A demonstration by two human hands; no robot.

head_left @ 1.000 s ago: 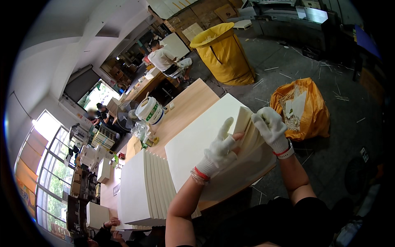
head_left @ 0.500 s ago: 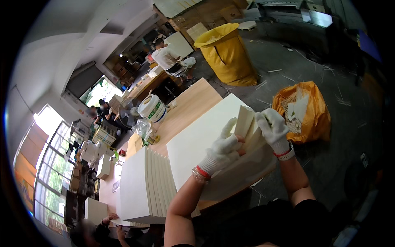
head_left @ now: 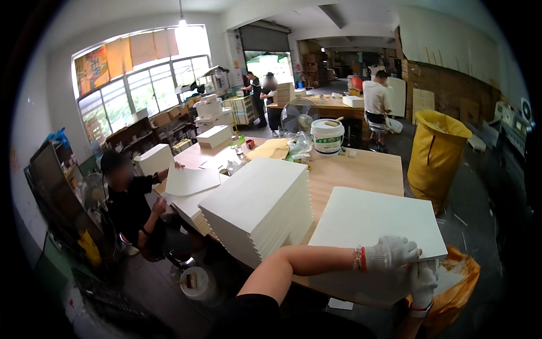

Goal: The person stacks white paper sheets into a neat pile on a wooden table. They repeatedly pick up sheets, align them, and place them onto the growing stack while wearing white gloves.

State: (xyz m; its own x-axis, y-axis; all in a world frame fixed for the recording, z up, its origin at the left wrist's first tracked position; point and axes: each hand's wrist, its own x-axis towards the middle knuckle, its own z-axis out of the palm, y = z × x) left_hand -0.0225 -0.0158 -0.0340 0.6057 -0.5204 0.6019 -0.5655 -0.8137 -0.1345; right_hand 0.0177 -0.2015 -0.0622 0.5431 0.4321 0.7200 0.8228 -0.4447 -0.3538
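A large white stack with a smooth, sheet-like top (head_left: 375,220) lies at the table's near right corner. My left hand (head_left: 390,252), in a white knit glove, reaches across to the stack's near right edge with its fingers curled. Just below it, my right hand (head_left: 423,284), gloved the same way, is closed against that edge. The two hands almost touch, and whatever is between their fingers is hidden. To the left of the stack stands a tall pile of white blocks (head_left: 259,198) with ridged sides.
A white bucket (head_left: 327,137) with a brush across it stands farther back on the wooden table (head_left: 367,169). An orange bag of scraps (head_left: 460,282) sits beside my right hand, a yellow bin bag (head_left: 436,152) beyond. A co-worker (head_left: 138,203) handles white sheets at left.
My view has swung left and up. Both hands have come together at the stack's near right edge; the pale flat piece seen between them before is out of sight.
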